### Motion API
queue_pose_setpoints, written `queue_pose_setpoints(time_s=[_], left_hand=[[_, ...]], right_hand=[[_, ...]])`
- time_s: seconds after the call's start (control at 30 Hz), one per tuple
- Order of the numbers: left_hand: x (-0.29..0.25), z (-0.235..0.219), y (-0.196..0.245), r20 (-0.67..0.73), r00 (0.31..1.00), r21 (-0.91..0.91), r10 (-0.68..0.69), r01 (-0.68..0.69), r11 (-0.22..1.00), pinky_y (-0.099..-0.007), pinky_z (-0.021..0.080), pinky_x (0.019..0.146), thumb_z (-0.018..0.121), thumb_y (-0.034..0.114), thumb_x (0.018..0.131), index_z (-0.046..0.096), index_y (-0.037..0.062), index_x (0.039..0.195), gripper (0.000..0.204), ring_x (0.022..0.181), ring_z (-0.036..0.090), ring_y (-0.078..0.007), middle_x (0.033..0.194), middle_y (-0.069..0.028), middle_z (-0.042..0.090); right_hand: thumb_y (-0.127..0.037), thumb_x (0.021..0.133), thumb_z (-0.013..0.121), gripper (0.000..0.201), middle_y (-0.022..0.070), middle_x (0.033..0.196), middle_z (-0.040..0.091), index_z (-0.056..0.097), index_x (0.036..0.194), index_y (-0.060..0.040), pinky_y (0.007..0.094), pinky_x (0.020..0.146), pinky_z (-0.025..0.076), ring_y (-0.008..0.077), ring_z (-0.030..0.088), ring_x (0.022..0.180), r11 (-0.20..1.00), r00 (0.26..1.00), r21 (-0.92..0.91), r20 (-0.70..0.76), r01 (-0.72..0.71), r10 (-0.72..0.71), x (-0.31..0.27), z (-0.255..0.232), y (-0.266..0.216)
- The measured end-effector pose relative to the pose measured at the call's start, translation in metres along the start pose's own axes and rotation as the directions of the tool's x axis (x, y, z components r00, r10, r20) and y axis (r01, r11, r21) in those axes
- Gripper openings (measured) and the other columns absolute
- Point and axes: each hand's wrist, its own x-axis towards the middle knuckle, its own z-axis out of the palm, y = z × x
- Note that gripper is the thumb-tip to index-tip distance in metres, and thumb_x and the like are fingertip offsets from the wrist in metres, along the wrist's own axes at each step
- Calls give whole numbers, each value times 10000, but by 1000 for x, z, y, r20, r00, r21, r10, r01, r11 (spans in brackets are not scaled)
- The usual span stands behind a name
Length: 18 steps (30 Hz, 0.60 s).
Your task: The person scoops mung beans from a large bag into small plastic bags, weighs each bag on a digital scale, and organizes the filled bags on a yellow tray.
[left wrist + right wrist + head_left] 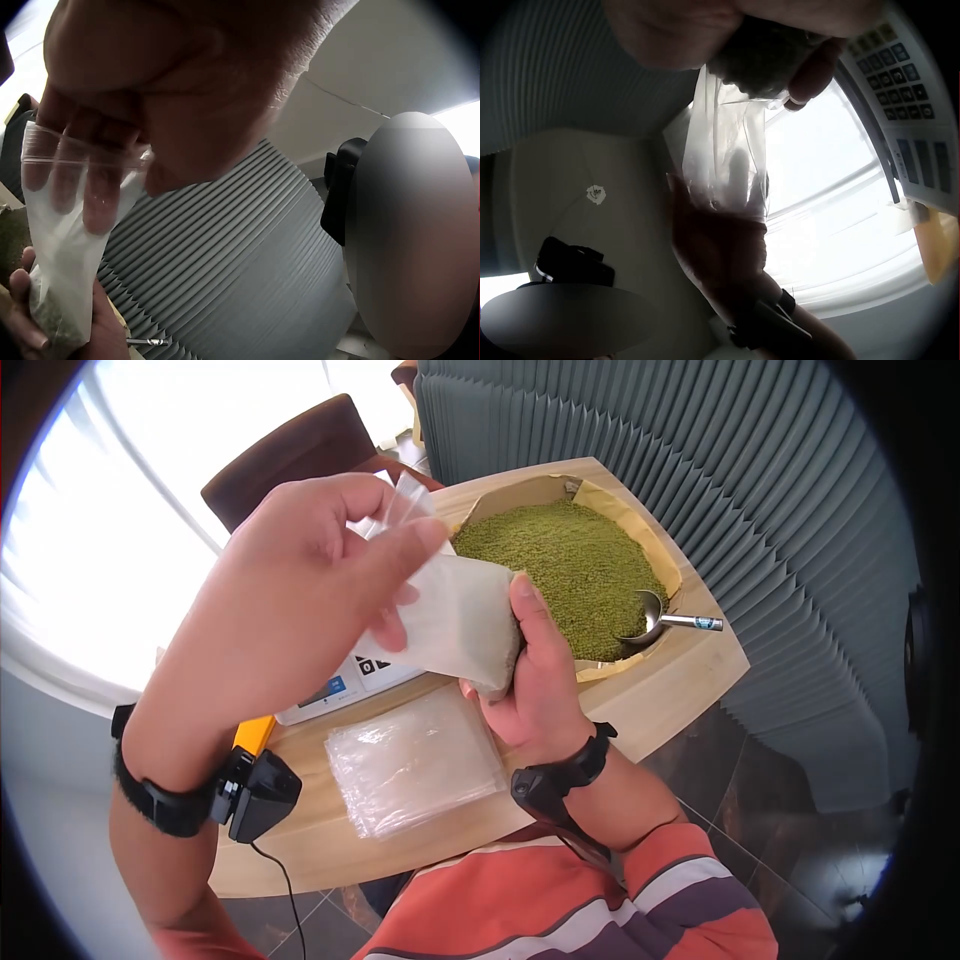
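A clear zip bag (pixel 462 610) with small green beans in its lower end is held between both hands, tilted in the head view. My left hand (pixel 290 575) pinches the bag's mouth near the zip strip; several of its fingers (pixel 101 195) show through the plastic in the left wrist view. My right hand (pixel 540 675) grips the filled bottom, thumb on one side and fingers around the other. From the right wrist view, the beans (pixel 761 56) look dark in the bag's end, close to the right palm.
A wide paper-lined container of green beans (pixel 560 560) stands behind the hands, with a metal scoop (pixel 655 622) resting in it. A stack of clear bags (pixel 415 765) lies in front on the wooden table (pixel 655 705). The white scale (pixel 911 135) is partly hidden by the left hand.
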Motion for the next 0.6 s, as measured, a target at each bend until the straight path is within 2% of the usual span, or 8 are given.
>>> queue_pose_setpoints(time_s=[0.07,0.13,0.17,0.23,0.3,0.4,0.53,0.6], left_hand=[[7,1,-1,30,1000,-166,5,0,986,-254,605,735,647,251,1144,729,-6,1291,307,778,749,-95,927,-64,759],[15,2,-5,36,999,-172,17,-11,985,-255,619,742,640,239,1146,692,-2,1381,340,791,759,-99,939,-65,762],[18,2,-5,38,999,-179,24,-17,984,-256,634,749,634,227,1149,655,3,1470,393,805,768,-104,952,-66,766],[19,0,-4,65,998,-178,7,5,984,-259,641,765,645,235,1144,638,7,1490,415,822,773,-109,978,-74,773],[20,0,0,93,996,-179,-14,31,983,-262,647,780,655,244,1139,620,11,1509,439,840,778,-114,1004,-82,780],[22,1,6,119,992,-153,-52,70,986,-267,656,818,685,264,1123,587,21,1547,499,880,785,-126,1072,-93,784],[29,3,-4,111,992,-256,-53,80,963,-307,677,834,744,309,1085,556,27,1578,598,1056,771,-151,1231,-115,755],[32,8,-11,94,995,-297,-32,59,953,-323,684,837,753,317,1076,547,27,1586,622,1126,759,-164,1291,-124,741]], right_hand=[[-451,1163,588,349,19,1149,714,562,1335,-147,345,556,565,148,752,906,999,1000,-22,-6,30,-30,-3,1,-8],[-433,1162,596,343,20,1155,713,558,1347,-146,346,546,566,148,753,913,997,998,-42,-13,62,-62,-3,-1,-14],[-416,1162,602,354,31,1179,717,557,1371,-134,354,621,601,156,755,958,993,994,-42,10,113,-112,-2,-4,-17],[-400,1162,607,367,42,1203,721,557,1396,-122,362,697,637,164,758,1004,985,986,-41,33,165,-164,2,-5,-20],[-378,1164,607,419,81,1272,727,553,1450,-77,385,924,648,190,747,1118,962,959,8,-72,274,-273,7,2,-23],[-363,1162,617,446,108,1328,723,566,1462,-36,393,1068,599,205,722,1209,978,980,78,29,194,-197,5,-5,-33],[-347,1166,612,427,112,1349,715,584,1443,-23,398,1049,610,208,722,1214,977,975,24,54,213,-214,7,-15,-39],[-423,1173,566,495,120,1422,706,606,1468,-28,429,1147,557,232,698,1311,955,960,-103,25,278,-277,6,-18,-43]])
